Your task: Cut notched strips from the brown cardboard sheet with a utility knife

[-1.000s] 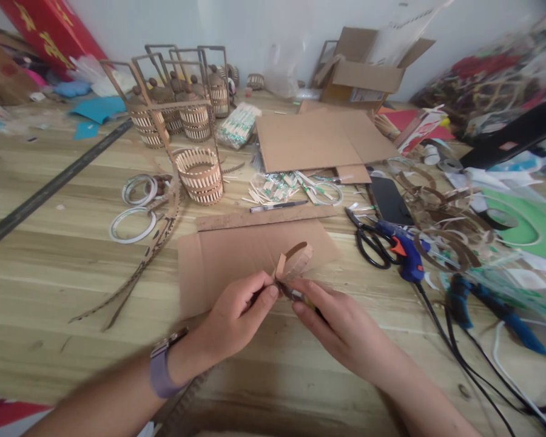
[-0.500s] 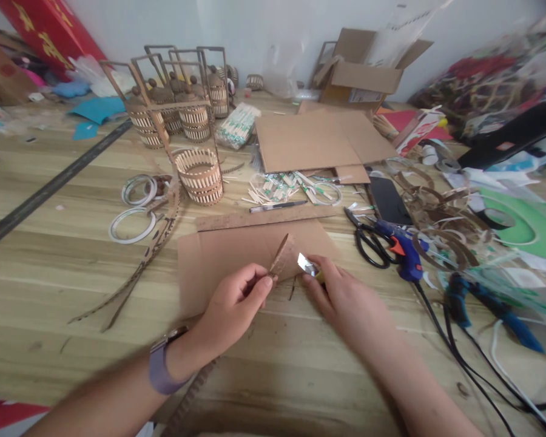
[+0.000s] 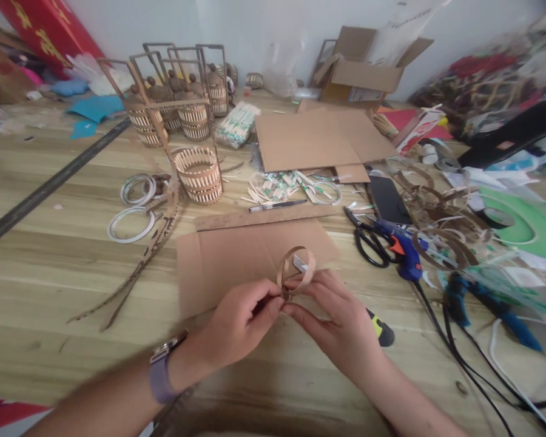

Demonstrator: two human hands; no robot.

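Note:
A thin brown cardboard strip (image 3: 307,279), curled into a small ring, stands above the front of a flat cardboard sheet (image 3: 236,261). My left hand (image 3: 250,318) pinches its lower end between thumb and fingers. Against those fingertips, my right hand (image 3: 337,309) also has thumb and forefinger closed on the strip. A utility knife (image 3: 382,331) passes beneath my right hand; its yellow-black handle end sticks out to the right, and its blade shows through the ring. The middle of the knife is hidden, and whether the palm touches it I cannot tell.
Beyond the sheet are a pen (image 3: 277,206), loose matchstick-like sticks (image 3: 264,188) and a slatted basket (image 3: 199,176) with a tall handle. On the right lie black scissors (image 3: 370,243), a blue glue gun (image 3: 407,255) with cords, and pliers (image 3: 495,309). Tape rolls (image 3: 131,224) lie left.
My right hand has moved its fingertips off the utility knife onto the cardboard strip, meeting my left hand. The strip has bent into a rounder ring and both hands sit slightly nearer me.

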